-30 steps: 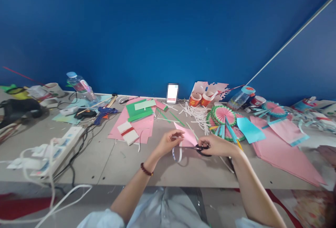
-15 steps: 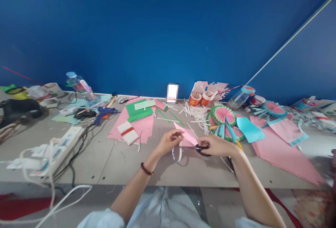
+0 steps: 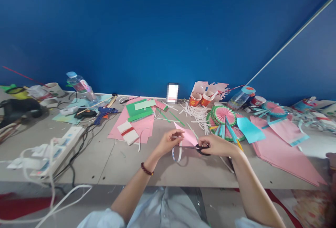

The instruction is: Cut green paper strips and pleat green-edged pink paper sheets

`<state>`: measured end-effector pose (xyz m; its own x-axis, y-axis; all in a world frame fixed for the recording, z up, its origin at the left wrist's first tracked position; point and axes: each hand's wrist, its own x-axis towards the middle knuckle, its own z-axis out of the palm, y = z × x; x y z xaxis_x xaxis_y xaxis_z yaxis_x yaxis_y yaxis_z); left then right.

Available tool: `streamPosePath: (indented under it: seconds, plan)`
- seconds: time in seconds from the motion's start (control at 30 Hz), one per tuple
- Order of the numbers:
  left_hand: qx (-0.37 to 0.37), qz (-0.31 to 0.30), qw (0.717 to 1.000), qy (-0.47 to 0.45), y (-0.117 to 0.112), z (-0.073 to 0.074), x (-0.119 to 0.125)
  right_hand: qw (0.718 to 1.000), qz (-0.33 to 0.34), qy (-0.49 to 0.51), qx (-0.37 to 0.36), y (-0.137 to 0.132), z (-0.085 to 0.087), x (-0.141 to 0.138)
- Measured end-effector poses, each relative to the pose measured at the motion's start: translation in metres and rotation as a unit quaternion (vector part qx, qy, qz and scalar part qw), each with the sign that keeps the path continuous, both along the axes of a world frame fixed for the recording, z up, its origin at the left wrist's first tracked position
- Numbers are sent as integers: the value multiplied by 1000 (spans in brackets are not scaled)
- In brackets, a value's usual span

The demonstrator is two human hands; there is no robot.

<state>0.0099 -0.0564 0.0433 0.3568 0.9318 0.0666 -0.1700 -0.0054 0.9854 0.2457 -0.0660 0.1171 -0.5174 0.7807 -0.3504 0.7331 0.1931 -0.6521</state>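
My left hand (image 3: 170, 140) pinches the left side of a small pink paper sheet (image 3: 188, 136) above the middle of the table. A curled white paper strip (image 3: 179, 155) hangs beneath those fingers. Black-handled scissors (image 3: 202, 149) are gripped in my right hand (image 3: 215, 144), with the blades (image 3: 187, 147) pointing left along the lower edge of the pink sheet. Whether the blades are parted is too small to tell. Right of my hands stands a pleated pink and green paper fan (image 3: 223, 115), beside a turquoise paper piece (image 3: 250, 129).
Pink sheets (image 3: 286, 161) are stacked at the right. White paper strips (image 3: 196, 114) and red paper cups (image 3: 195, 99) lie toward the blue wall. Left are green paper (image 3: 140, 111), a white block with a red band (image 3: 128, 133), a blue glue gun (image 3: 103, 114) and a power strip (image 3: 63, 147).
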Motion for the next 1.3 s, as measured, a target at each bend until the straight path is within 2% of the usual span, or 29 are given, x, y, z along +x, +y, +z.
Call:
streamPosePath:
  seconds: [0.37, 0.6, 0.73, 0.97, 1.17, 1.3]
  plan:
    - [12, 4, 1000, 20, 0, -8, 1, 999, 15, -31, 17, -3, -4, 6]
    - [-5, 51, 998, 20, 0, -18, 7, 1000, -19, 17, -14, -14, -1, 5]
    - [-33, 55, 998, 1, -2, -22, 9, 996, -61, 68, -6, -21, -14, 3]
    - [-54, 72, 996, -14, -8, -31, 19, 990, -91, 103, -21, -28, -39, -2]
    - [-80, 63, 994, -50, -5, -45, 21, 986, -103, 127, -14, -31, -49, -8]
    - [-120, 54, 986, -102, -6, -47, 23, 989, -97, 111, 8, -33, -52, -11]
